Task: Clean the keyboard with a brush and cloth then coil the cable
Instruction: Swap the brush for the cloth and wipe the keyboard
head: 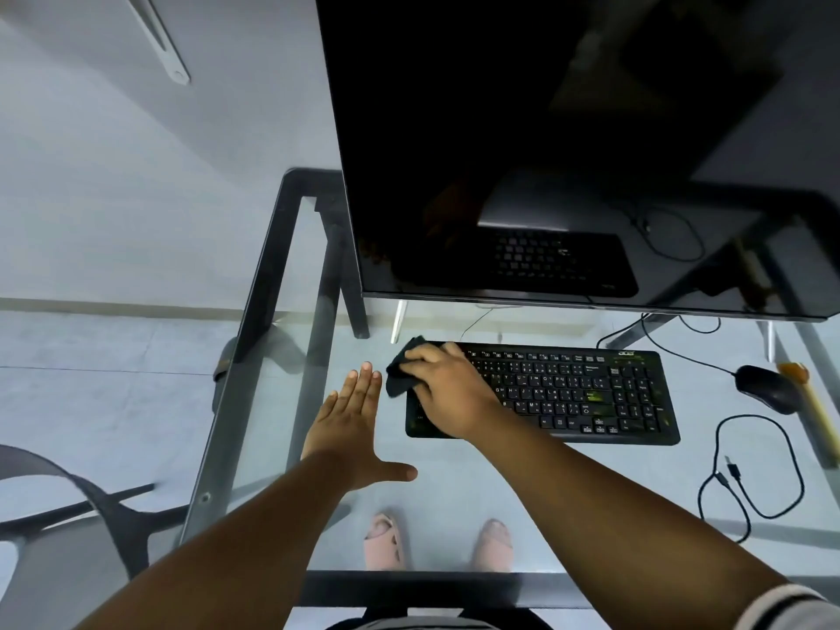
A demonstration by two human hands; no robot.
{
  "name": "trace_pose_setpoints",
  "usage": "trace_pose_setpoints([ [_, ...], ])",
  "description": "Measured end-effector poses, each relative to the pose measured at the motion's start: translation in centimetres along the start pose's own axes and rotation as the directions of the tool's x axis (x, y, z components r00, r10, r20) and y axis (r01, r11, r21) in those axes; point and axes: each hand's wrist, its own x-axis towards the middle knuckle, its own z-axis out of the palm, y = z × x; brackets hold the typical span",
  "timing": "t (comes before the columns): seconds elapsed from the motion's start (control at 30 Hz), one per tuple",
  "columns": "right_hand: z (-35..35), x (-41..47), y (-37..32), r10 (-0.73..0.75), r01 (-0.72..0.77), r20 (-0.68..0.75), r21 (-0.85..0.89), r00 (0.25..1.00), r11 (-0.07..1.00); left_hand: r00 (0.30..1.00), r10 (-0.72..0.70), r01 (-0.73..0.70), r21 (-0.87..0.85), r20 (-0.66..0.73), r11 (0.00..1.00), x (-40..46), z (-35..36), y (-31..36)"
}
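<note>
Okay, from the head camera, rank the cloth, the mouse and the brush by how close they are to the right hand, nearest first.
1. Cloth: in the right hand, at the keyboard's left end.
2. Mouse: on the glass, right of the keyboard.
3. Brush: just beyond the mouse, by the right edge.

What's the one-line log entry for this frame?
right hand: wiping keyboard left end with cloth | left hand: flat on glass desk | brush: idle | cable: uncoiled
</note>
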Motion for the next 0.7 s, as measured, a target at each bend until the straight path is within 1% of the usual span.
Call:
trace_pose_setpoints([
  [0.07,-0.3,-0.8,0.8,-0.031,0.031,0.020,0.007,0.999,0.999,1.000,-0.001,0.001,0.012,0.007,1.000,-0.2,0.1,-0.4],
  [0.17,-0.9,-1.0,2.5,0.057,-0.057,-0.040,0.010,0.998,0.998,1.000,-0.007,0.006,0.018,0.007,1.000,-0.6,0.1,-0.5],
  [0.23,-0.9,-0.2,2.4,0.127,-0.127,-0.083,0.011,0.988,0.992,1.000,-0.005,0.005,0.020,0.007,1.000,-0.6,0.2,-0.4],
  [0.3,-0.6,0.5,1.3,0.141,-0.140,-0.103,0.017,0.985,0.990,1.000,-0.008,0.008,0.020,0.009,1.000,-0.5,0.2,-0.4],
  [0.43,0.0,-0.4,0.2,-0.016,0.016,0.017,-0.004,1.000,1.000,1.000,-0.004,0.003,0.027,0.020,1.000,-0.5,0.1,-0.5],
  [0.5,-0.2,-1.2,0.9,-0.044,0.044,0.028,0.007,0.999,0.999,1.000,-0.002,0.001,0.026,0.021,1.000,-0.5,0.1,-0.5],
  [0.6,-0.7,-0.7,2.3,0.053,-0.053,-0.068,-0.008,0.996,0.999,1.000,-0.006,0.005,0.031,0.021,1.000,-0.6,0.1,-0.5],
  [0.67,-0.8,0.0,2.3,0.126,-0.128,-0.107,-0.015,0.986,0.992,1.000,-0.006,0.005,0.036,0.019,0.999,-0.6,0.1,-0.5],
  [0.7,-0.6,0.2,2.0,0.138,-0.141,-0.118,-0.011,0.983,0.990,1.000,-0.005,0.004,0.037,0.018,0.999,-0.6,0.2,-0.5],
])
